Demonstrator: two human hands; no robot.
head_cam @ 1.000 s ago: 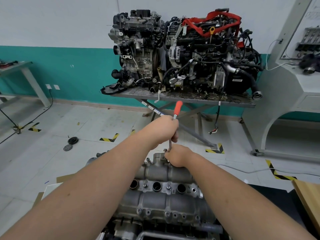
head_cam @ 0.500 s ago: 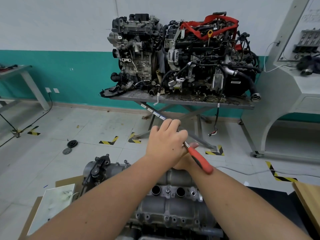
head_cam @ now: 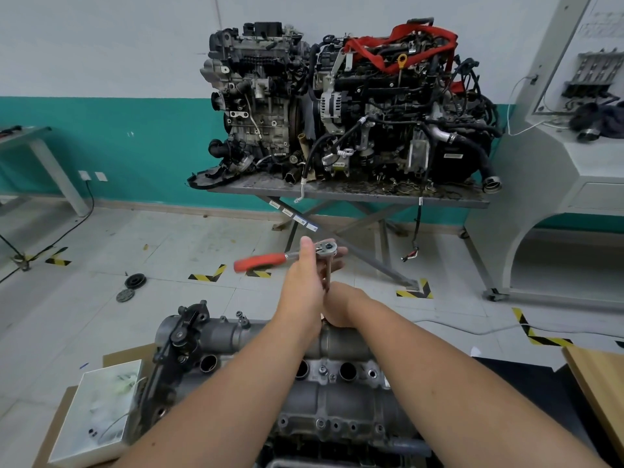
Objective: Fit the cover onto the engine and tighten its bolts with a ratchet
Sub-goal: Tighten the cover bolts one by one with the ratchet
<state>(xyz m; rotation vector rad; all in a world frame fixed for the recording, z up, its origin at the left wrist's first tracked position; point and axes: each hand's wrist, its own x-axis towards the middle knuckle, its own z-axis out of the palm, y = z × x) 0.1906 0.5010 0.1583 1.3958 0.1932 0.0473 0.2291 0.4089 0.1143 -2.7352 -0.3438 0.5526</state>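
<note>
Far across the tiled floor, against the teal and white wall, a metal table on crossed legs carries two big engines side by side, a bare grey one on the left and a darker one on the right, draped with a red strap and black hoses. A pale grey cabinet stands at the far right, and a grey table leg shows at the far left.

Near, at the bottom centre, sits the engine being worked on, with its grey cover lying across the top along the far edge and a row of round holes just nearer. A white box rests on cardboard to its left, and a wooden board edge shows at the near right.

Both forearms reach out over this engine. The left hand is raised above the cover's far edge, fingers curled around the head end of the ratchet, thumb pointing up; the red handle sticks out to the left, roughly level, and a thin metal shaft runs down from the head. The right hand is lower, resting on the cover at the foot of that shaft, its fingers hidden behind the left hand, so I cannot tell whether they grip anything.

Two small dark discs lie on the floor to the left
</note>
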